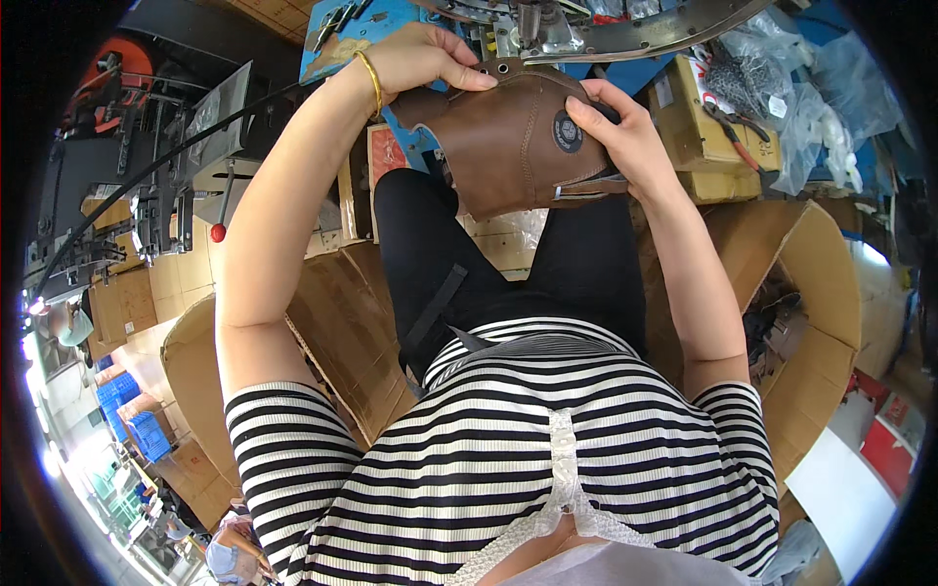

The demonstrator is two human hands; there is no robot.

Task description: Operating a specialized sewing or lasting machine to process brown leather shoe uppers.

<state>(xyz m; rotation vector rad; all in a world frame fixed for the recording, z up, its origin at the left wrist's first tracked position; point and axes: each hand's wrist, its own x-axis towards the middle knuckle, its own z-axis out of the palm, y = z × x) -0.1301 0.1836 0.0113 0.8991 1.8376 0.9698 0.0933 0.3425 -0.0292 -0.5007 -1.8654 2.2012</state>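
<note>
A brown leather boot upper [484, 151] with stitched seams, a round dark patch and metal-rimmed eyelets along its far edge is stretched between my hands. My left hand [422, 63] pinches that far edge beside the eyelets, thumb on top. On the other side, my right hand [625, 132] grips the upper near the patch, the thumb over the leather and some fingers hidden beneath. The far edge lies right at the working head of a metal machine [529, 24]; whether it touches the tool cannot be made out.
A curved metal rail [664, 37] runs across the top right. Pliers [735, 137] with red handles lie on a yellowish box [684, 117], beside clear plastic bags [831, 117]. Open cardboard cartons [816, 303] flank my legs. A red-knobbed lever [218, 232] stands left.
</note>
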